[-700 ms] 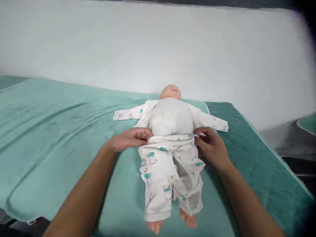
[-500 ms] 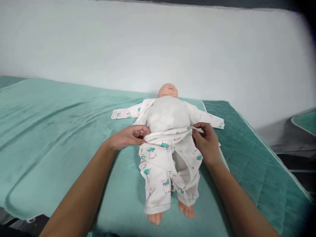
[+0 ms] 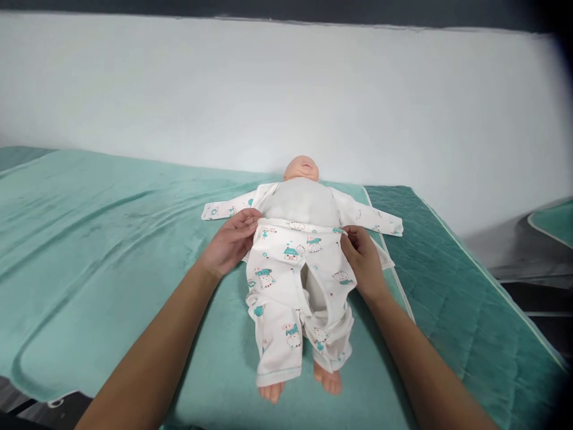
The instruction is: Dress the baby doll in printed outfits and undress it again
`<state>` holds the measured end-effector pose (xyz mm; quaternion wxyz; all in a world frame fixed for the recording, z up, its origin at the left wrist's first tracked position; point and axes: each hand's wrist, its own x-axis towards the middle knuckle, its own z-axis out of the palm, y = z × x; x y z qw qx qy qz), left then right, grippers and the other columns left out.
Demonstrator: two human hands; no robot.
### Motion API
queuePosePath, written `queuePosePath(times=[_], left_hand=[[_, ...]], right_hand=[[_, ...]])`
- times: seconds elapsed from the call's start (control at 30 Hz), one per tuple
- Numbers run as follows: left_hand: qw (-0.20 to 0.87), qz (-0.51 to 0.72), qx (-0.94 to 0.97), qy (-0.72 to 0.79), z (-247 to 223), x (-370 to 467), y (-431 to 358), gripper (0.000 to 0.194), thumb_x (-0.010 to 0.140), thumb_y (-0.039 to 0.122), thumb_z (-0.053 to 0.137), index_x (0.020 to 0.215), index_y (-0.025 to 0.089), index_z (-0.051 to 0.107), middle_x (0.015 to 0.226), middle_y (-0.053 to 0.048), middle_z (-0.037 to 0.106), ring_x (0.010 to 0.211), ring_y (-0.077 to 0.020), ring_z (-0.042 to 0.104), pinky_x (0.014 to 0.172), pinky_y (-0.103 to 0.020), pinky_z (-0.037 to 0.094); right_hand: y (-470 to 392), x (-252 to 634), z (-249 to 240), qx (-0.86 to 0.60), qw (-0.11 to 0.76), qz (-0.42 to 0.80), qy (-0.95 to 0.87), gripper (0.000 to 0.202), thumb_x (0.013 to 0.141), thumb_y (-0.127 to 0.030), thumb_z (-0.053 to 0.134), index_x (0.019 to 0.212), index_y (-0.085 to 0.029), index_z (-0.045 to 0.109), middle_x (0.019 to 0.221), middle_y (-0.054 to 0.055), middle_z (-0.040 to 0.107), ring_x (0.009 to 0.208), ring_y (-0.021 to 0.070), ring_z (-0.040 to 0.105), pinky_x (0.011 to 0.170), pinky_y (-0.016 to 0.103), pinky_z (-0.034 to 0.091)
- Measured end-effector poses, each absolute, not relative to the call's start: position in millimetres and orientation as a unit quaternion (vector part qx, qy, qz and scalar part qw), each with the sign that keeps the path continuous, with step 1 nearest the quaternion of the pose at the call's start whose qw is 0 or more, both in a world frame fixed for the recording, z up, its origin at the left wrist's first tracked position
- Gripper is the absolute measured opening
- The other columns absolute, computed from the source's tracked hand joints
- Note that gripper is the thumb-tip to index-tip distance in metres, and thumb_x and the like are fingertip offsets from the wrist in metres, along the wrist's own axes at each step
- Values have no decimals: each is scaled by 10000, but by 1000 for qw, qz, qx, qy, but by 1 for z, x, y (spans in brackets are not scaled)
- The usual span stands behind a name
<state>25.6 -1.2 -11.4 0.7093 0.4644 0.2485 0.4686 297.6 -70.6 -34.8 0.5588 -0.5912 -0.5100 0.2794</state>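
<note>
A baby doll (image 3: 301,169) lies on its back with its feet toward me. It has on a white printed jacket (image 3: 364,216), opened at the front, so the pale cloth torso shows. White baby pants (image 3: 286,272) with teal animal prints cover its legs, with a gap at the crotch and bare feet sticking out below. My left hand (image 3: 231,240) grips the waistband at its left side, fingers closed. At the opposite side my right hand (image 3: 363,258) pinches the waistband between thumb and fingers.
A light green sheet (image 3: 111,257) spreads under the doll and to the left. To the right is a darker green quilted mat (image 3: 461,298). Behind stands a white wall (image 3: 277,89). Another green-covered surface (image 3: 555,222) shows at the far right.
The waistband has been drawn up the doll's torso and lies flatter, its bunched folds smoothed out. My left hand has risen with it; my right hand still pinches its side.
</note>
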Motion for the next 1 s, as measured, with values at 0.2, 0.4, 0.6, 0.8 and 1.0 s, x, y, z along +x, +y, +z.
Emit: queuePosePath(times=[0.2,0.4,0.6,0.8,1.0], left_hand=[[670,396,549,304,-14,20,1,298,780,234,740,1055,199,629,848,4,596,640,-74,521,526,-176,378],[627,367,606,324,-14,18,-2,346,745,215,751,1050,217,587,865,13,571,727,-92,522,576,-186,377],[541,389,639,384,-19,21,1,221,808,274,680,977,210,553,870,27,516,724,-85,485,651,-202,396],[464,396,663,435,-27,31,4,334,829,319,633,1134,221,539,944,-6,564,836,-147,559,781,-274,453],[567,323,655,381,-10,33,-6,587,752,242,695,1300,214,488,1101,-80,660,969,-244,625,819,-352,488]], right_hand=[[-71,312,-35,-561,506,374,-538,256,896,-479,574,979,-244,634,883,12,663,782,181,574,660,285,434],[-73,316,-38,-496,500,439,-558,262,840,-382,674,1060,-256,611,1007,20,687,853,183,603,740,296,470],[-66,312,-43,-522,521,425,-526,249,801,-365,698,988,-236,597,938,19,684,810,179,611,708,292,466],[-60,308,-50,-582,518,343,-524,276,792,-373,668,1013,-230,582,969,53,694,848,212,639,760,346,496],[-63,303,-38,-539,509,397,-540,271,733,-333,720,964,-234,617,989,44,713,873,222,656,826,392,520]])
